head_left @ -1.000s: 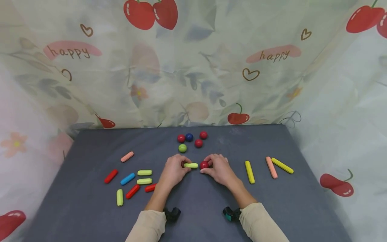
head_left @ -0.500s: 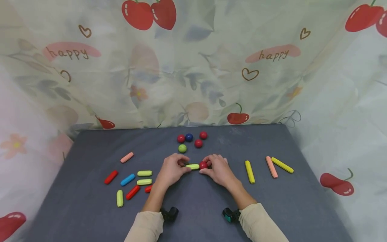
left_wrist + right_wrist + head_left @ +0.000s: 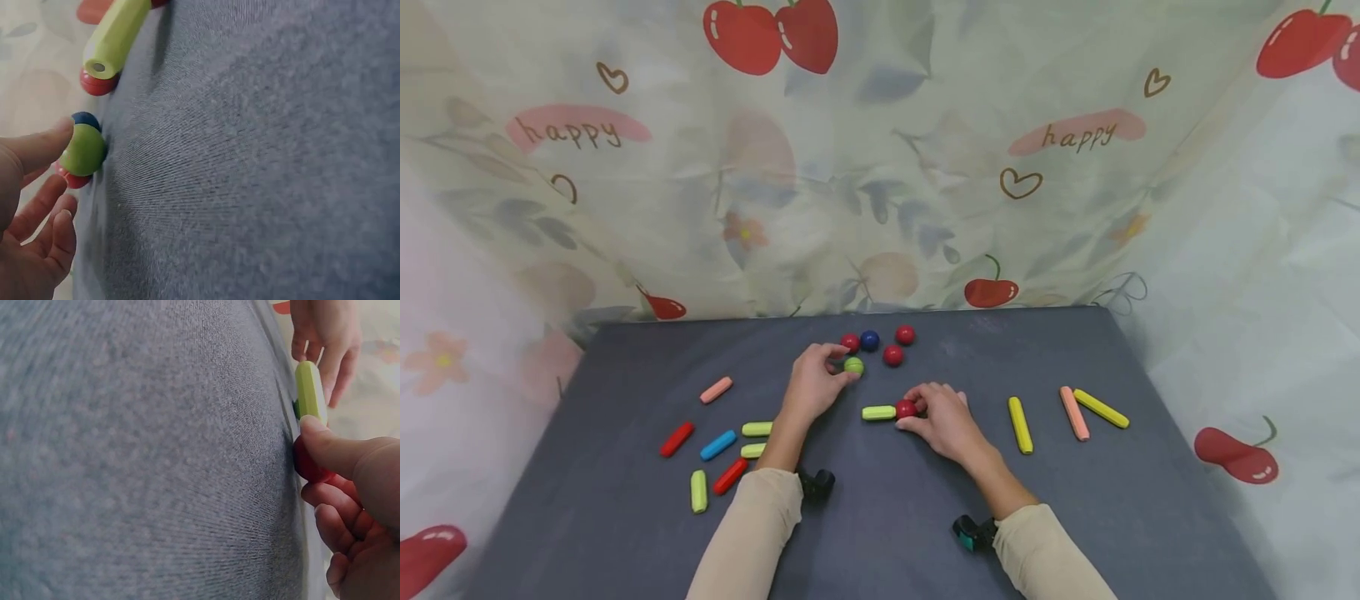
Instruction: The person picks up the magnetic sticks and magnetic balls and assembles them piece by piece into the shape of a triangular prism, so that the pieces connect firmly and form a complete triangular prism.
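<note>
A dark grey felt-like mat [image 3: 625, 517] fills the lower half of the frame, and behind and beside it hangs a thin pale curtain [image 3: 880, 167] printed with cherries, hearts and the word "happy".

In the lower left of the frame short sticks lie scattered on the mat: a pink one [image 3: 716, 389], a red one [image 3: 676, 438], a blue one [image 3: 718, 445], some lime green ones [image 3: 698, 491] and another red one [image 3: 729, 475].

Near the middle, the left hand [image 3: 811, 390] is at the green ball [image 3: 853, 365]; thumb and forefinger pinch it lightly, and the other fingers are loosely curled and apart. This ball lies on the mat just below a red ball [image 3: 850, 342] and a blue ball [image 3: 869, 339], with two more red balls [image 3: 892, 356] beside them.

Just right of the centre a lime green stick [image 3: 878, 412] lies flat, its right end touching a dark red ball [image 3: 906, 408]. The right hand [image 3: 943, 421] pinches this ball between thumb and fingers, which are curled close together.

At the right of the frame lie a yellow stick [image 3: 1019, 425], a long pink stick [image 3: 1073, 413] and a second yellow stick [image 3: 1101, 409], well apart from the hands
</note>
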The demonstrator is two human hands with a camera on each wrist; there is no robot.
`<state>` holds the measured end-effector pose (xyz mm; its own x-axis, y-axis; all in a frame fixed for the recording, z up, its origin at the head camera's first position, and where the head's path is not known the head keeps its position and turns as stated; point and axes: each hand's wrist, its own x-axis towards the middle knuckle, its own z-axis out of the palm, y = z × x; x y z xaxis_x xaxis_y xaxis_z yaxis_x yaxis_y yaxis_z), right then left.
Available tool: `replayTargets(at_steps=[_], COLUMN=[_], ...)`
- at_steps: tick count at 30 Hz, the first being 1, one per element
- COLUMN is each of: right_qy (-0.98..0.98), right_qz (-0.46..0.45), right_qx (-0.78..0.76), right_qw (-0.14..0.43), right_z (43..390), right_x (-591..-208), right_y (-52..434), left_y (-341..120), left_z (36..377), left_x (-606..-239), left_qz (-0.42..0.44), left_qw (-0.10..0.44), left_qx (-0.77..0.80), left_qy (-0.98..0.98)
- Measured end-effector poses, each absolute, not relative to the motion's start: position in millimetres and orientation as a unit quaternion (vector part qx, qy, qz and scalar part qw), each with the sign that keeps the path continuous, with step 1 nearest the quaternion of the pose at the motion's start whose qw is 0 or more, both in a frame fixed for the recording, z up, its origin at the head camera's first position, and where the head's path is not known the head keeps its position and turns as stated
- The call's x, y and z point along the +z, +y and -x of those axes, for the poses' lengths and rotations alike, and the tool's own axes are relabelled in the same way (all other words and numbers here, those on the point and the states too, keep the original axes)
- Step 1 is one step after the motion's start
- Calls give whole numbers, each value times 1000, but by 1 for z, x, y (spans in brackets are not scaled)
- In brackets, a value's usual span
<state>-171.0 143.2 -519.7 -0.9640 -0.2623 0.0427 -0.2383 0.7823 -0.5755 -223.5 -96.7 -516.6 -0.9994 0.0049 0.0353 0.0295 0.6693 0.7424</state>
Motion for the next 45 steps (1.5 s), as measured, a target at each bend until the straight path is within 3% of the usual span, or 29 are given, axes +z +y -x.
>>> replayTargets(at_steps=[13,26,35,45], right_qy=[948,948,948,949], right_qz=[124,120,120,119], right_qx=[-291,-292,-292,-292], right_qw=[30,36,33,28], right_z=[173,172,169,171], right_x=[-518,-517,-519,-519], right_y=[142,142,142,140], left_y=[-93,-101,-101,-92], left_z=[222,183,151,148], left_x=[-515,-508,-513,-519], left_qz=[12,-17,10,0], left_qw=[-11,-42,-20,-10], left_qx=[-394,-426,-431,-435], left_qy=[-919,-904,-902,-900])
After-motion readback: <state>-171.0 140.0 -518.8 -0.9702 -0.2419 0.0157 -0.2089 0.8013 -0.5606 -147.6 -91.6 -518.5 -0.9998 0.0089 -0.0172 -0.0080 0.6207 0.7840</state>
